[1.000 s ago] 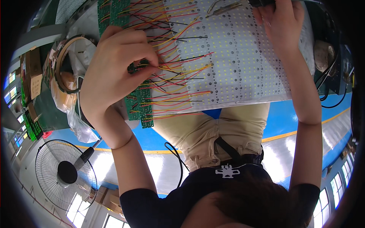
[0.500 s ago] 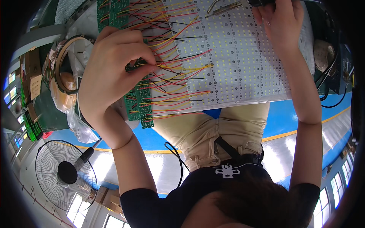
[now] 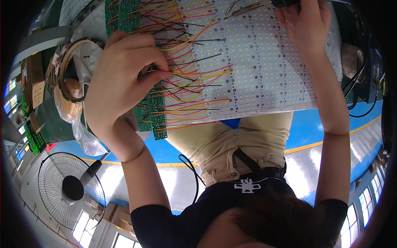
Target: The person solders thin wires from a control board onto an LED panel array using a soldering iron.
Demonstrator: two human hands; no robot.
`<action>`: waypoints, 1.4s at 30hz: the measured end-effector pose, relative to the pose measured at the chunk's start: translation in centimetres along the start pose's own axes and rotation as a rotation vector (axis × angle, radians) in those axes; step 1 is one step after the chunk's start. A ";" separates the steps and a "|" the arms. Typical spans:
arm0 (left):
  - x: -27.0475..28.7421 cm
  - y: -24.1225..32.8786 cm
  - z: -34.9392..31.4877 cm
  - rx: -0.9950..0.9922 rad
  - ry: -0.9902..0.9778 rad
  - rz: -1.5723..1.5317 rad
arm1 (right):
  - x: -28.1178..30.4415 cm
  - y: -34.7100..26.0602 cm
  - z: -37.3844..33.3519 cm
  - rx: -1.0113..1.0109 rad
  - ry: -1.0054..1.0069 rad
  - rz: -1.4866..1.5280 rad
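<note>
My left hand (image 3: 124, 74) is over the green circuit boards (image 3: 158, 111), thumb and forefinger pinched on thin wires (image 3: 178, 73). Red, yellow and black wires fan rightward from the boards across a white panel (image 3: 256, 78) dotted with small yellowish squares and round holes. My right hand (image 3: 306, 25) is at the far right of the panel with its fingers curled. Whatever it grips is cut off by the top edge of the picture. Beside its fingers lies a dark object (image 3: 285, 2), only partly in view. Metal tweezers (image 3: 248, 9) rest on the panel to its left.
Left of the boards are a round hoop (image 3: 62, 70) and clear plastic bags (image 3: 84, 134). A standing fan (image 3: 72, 188) is at the lower left. A brownish rounded object (image 3: 351, 60) and black cables (image 3: 366, 111) sit at the right edge.
Near the left fingertips, a red wire's free end has shifted down and a black wire end shows above it. Both hands stay almost in place.
</note>
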State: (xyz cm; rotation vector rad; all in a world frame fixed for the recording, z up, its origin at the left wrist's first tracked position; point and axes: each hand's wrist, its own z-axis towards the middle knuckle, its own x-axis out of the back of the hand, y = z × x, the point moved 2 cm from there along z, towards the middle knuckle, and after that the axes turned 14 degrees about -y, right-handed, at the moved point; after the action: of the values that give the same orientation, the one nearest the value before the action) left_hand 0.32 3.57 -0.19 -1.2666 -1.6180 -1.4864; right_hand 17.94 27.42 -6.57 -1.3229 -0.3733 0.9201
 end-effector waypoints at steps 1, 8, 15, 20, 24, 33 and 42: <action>0.0 0.1 0.0 0.010 -0.018 -0.027 | -0.1 -0.1 0.0 -0.003 0.011 0.009; 0.6 0.8 -0.5 0.077 -0.091 -0.032 | 0.1 0.2 0.3 -0.038 -0.019 0.087; -0.5 2.2 1.4 0.051 -0.023 0.077 | -0.2 -0.4 0.1 -0.120 0.054 0.027; -1.0 2.6 2.4 -0.001 -0.022 0.078 | -0.6 -0.2 0.1 -0.125 0.030 0.027; -1.5 2.9 3.4 -0.073 -0.022 0.058 | -0.6 0.3 0.0 -0.134 0.036 0.026; -0.6 2.4 4.0 -0.061 -0.066 -0.069 | -0.7 0.7 0.2 -0.136 -0.018 0.046; -1.5 0.8 3.5 0.111 -0.004 -0.506 | -0.5 -0.1 0.1 -0.202 0.098 0.107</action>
State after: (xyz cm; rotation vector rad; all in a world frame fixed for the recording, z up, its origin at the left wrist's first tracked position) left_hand 2.21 6.52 -1.96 -0.8317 -2.0973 -1.6480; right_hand 17.60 27.07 -6.36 -1.5802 -0.3280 0.9207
